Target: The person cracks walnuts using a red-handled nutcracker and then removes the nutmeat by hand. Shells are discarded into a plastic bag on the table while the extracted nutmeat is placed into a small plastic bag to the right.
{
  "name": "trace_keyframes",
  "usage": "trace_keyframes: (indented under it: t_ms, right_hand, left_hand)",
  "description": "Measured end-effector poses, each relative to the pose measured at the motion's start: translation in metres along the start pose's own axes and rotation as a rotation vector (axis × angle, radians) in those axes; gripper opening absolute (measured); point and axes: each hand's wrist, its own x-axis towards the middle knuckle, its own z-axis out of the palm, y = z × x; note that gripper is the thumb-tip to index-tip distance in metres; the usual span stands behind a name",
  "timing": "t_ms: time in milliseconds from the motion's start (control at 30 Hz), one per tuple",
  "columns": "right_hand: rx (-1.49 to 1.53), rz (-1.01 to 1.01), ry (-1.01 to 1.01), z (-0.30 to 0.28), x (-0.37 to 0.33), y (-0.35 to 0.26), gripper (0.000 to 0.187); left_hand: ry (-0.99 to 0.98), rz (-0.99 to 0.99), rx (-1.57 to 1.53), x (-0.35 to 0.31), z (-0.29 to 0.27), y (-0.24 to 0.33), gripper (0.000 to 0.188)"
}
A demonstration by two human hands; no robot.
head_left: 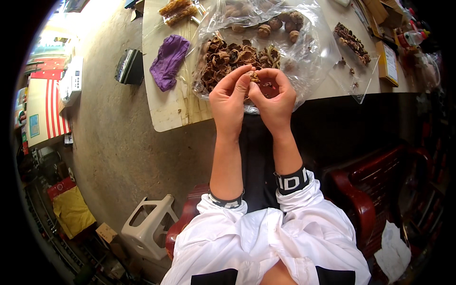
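Observation:
My left hand [230, 99] and my right hand [275, 99] meet over the near part of a clear plastic bag [318, 61] on the table. The fingertips of both are closed on a small light-brown walnut piece [254, 76]; the fingers partly cover it. Just beyond my left hand, broken walnut shells [221, 59] lie heaped on the plastic. Several whole walnuts [264, 31] sit farther back in the bag. Toward the right, shelled walnut kernels [351, 42] are spread in a long pile on a clear sheet.
A crumpled purple cloth or bag [168, 61] lies on the table [183, 118] left of the shells. Amber-coloured packs [177, 10] rest at the back left. A dark bin [129, 66] and a pale plastic stool [149, 225] stand on the floor. Red wooden chair arms [349, 199] flank me.

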Motion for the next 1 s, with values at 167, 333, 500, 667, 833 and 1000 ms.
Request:
trace_keyframes:
  t_ms: [167,333,500,667,833,1000]
  right_hand:
    - [-0.092,-0.126,-0.193,-0.006,0.004,0.000,0.035]
    - [0.012,-0.046,-0.110,-0.006,0.004,0.005,0.034]
    - [0.020,-0.095,-0.079,-0.009,0.004,0.010,0.033]
    - [-0.152,-0.109,-0.086,-0.009,0.003,-0.004,0.030]
    - [-0.228,-0.100,-0.012,-0.002,-0.001,-0.008,0.028]
    - [-0.190,-0.071,0.026,-0.001,0.000,-0.002,0.027]
  left_hand:
    - [0.045,-0.067,-0.030,0.005,-0.010,0.001,0.030]
    - [-0.012,-0.115,-0.136,0.004,-0.007,0.002,0.034]
    - [-0.065,-0.201,-0.275,0.003,-0.006,0.010,0.034]
    - [-0.027,-0.183,-0.194,0.005,-0.012,0.000,0.031]
    - [0.024,-0.136,-0.109,0.002,-0.006,-0.002,0.029]
    - [0.044,-0.086,-0.063,0.000,-0.001,-0.003,0.027]
